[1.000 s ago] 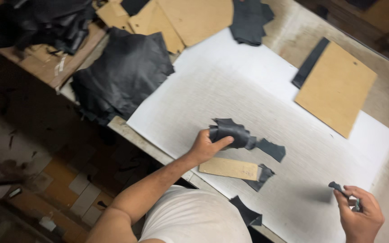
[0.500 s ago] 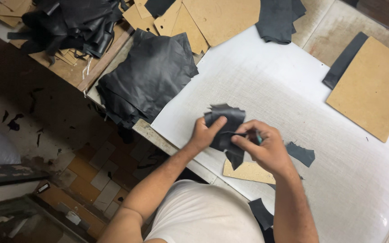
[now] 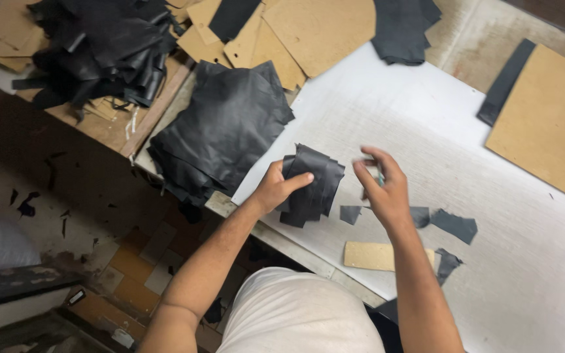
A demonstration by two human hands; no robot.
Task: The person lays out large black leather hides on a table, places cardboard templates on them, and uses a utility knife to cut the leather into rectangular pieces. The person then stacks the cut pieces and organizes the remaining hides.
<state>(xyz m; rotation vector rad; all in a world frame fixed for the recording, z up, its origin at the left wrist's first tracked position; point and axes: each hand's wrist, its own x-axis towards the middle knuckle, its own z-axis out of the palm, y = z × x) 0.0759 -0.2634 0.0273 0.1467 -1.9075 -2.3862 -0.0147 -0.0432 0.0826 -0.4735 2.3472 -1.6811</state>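
Your left hand (image 3: 274, 189) pinches a stack of black leather pieces (image 3: 313, 183) above the white cutting board (image 3: 492, 196), near its front edge. Just beside the stack, your right hand (image 3: 382, 189) closes on a small blurred tool (image 3: 375, 171).

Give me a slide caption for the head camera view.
Left hand holds stacked black leather pieces above a white cutting board; right hand pinches something small.

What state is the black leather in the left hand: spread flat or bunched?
Bunched. The left hand grips a stack of black leather pieces, overlapping and lifted off the white cutting board, not spread flat.
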